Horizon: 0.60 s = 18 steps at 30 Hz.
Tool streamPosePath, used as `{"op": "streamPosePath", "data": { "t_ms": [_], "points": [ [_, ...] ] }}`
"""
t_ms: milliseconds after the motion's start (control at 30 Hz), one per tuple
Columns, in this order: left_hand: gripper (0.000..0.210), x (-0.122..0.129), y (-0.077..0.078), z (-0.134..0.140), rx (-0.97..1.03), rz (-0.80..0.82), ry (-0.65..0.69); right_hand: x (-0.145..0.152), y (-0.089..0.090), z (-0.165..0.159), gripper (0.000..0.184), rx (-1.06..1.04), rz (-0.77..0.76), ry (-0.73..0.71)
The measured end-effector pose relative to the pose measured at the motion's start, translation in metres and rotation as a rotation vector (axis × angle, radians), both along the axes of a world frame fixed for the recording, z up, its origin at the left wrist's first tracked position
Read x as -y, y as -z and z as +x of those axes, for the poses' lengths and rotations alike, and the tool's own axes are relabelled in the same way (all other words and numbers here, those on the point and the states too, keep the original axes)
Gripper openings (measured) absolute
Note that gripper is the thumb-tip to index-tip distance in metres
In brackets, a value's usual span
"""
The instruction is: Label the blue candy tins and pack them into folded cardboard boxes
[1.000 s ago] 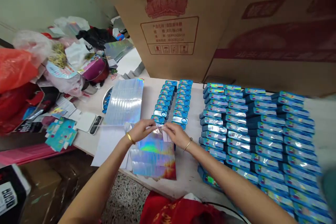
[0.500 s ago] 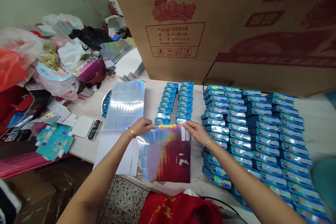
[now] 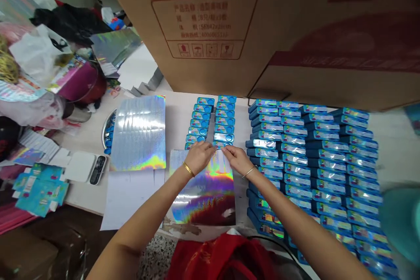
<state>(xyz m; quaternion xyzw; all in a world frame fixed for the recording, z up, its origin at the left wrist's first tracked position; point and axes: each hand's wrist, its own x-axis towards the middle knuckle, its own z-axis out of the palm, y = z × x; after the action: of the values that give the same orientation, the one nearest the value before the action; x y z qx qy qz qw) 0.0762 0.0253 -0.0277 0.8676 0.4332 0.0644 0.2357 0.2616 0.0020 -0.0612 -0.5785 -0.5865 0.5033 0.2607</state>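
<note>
A shiny rainbow-coloured sheet (image 3: 203, 197) lies on the table in front of me. Over its upper edge, my left hand (image 3: 201, 157) is closed, thumb and fingers pressed together. Close beside it, my right hand (image 3: 239, 160) is pinched too, its fingertips just below the nearest blue box of the right short column (image 3: 224, 129). What either pinch holds is too small or hidden to make out. A second short column of blue boxes (image 3: 198, 122) stands to the left. Part of the sheet's top is covered by my left hand.
Several long rows of blue boxes (image 3: 297, 157) fill the right side. Another silvery sheet (image 3: 139, 131) rests on white paper (image 3: 131, 197), near a small scale (image 3: 80, 166). A large carton (image 3: 203, 74) stands behind; bags and clutter (image 3: 42, 52) crowd the left.
My left hand has moved from the sheet's upper left over to beside my right hand. The white gaps at the sheet's top right are now mostly hidden. The view has tilted down.
</note>
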Motion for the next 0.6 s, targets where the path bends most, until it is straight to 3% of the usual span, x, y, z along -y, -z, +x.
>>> {"op": "streamPosePath", "data": {
  "t_ms": [133, 233, 300, 400, 500, 600],
  "points": [
    [0.029, 0.004, 0.015, 0.007, -0.057, 0.019, -0.025, -0.004, 0.007, 0.003, 0.046, -0.009, -0.025, 0.022],
    [0.026, 0.017, 0.015, 0.009, -0.039, 0.03, -0.05, -0.005, 0.012, 0.006, 0.046, 0.018, -0.036, 0.04],
    [0.021, 0.031, 0.006, 0.01, 0.006, 0.025, -0.071, -0.005, 0.013, 0.007, 0.045, 0.082, -0.027, 0.04],
    [0.012, 0.052, -0.019, 0.01, 0.137, -0.044, -0.109, -0.004, 0.009, 0.007, 0.044, 0.219, -0.002, -0.004],
    [0.011, 0.054, -0.045, 0.012, 0.38, -0.132, -0.4, 0.0, -0.002, 0.005, 0.043, 0.305, 0.085, 0.006],
    [0.017, 0.034, -0.054, 0.018, 0.699, -0.248, -0.81, 0.004, -0.017, 0.003, 0.048, 0.275, 0.233, 0.152]
  ]
}}
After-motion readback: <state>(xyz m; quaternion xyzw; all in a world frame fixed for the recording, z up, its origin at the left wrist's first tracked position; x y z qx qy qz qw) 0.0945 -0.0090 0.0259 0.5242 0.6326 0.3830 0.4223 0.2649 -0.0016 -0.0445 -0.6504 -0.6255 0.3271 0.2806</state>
